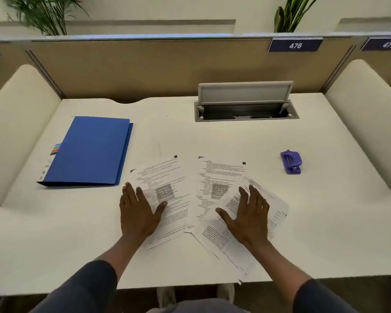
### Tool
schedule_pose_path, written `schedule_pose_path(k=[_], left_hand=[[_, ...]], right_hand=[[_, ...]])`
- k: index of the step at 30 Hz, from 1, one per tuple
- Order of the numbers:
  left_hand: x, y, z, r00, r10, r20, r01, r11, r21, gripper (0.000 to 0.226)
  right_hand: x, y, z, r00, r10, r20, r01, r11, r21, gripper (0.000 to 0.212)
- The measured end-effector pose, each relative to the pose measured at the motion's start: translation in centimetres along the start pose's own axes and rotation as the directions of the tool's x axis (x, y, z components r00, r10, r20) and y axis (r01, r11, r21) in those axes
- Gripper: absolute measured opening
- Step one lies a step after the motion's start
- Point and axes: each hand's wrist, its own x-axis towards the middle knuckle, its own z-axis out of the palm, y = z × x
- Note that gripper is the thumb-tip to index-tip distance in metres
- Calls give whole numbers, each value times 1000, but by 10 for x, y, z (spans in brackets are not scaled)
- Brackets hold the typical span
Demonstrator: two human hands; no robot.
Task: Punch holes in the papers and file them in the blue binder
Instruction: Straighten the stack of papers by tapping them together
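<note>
Three printed papers lie fanned out on the white desk in front of me: a left sheet (167,177), a middle sheet (219,172) and a right sheet (273,211) that overlaps the middle one. My left hand (138,211) lies flat with straight fingers on the left sheet. My right hand (246,215) lies flat on the right sheet, fingers spread. The blue binder (90,150) is closed and lies at the left, coloured tabs showing at its left edge. A small purple hole punch (291,162) stands to the right of the papers, apart from both hands.
An open cable tray with a raised grey lid (245,102) sits in the desk (54,233) at the back right. Cream side dividers (366,123) flank the desk, and a tan back panel carries a "476" label (295,45). The right sheet's corner overhangs the desk's front edge.
</note>
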Motion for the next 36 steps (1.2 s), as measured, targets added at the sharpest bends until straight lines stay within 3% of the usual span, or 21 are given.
schedule_pose_path(k=[3,6,12,15,20,26,32,36], left_hand=[[-4,-4,7,997,-60,46,60,998,-2,116],[-7,-2,12,998,-17,67,17,1000,0,117],[-6,9,19,984,160,82,-161,987,15,112],[-5,18,22,985,163,65,-161,986,-34,107],[-7,43,22,993,52,107,-31,980,-194,91],[0,75,19,987,-95,128,125,960,-250,74],[22,100,2,923,-347,167,384,854,-351,83],[34,100,-1,871,-430,236,491,774,-401,90]], right_hand=[[-19,6,6,996,69,64,-67,997,-22,93],[-34,13,13,987,88,133,-88,996,-3,95],[-40,28,27,970,-7,243,-4,999,47,99],[-35,30,33,963,-77,257,60,996,72,100],[-23,23,38,944,-194,268,173,980,100,96],[-8,7,45,910,-290,295,264,957,123,97],[4,-7,51,875,-384,295,351,923,160,94],[12,-15,53,857,-428,286,384,902,199,92]])
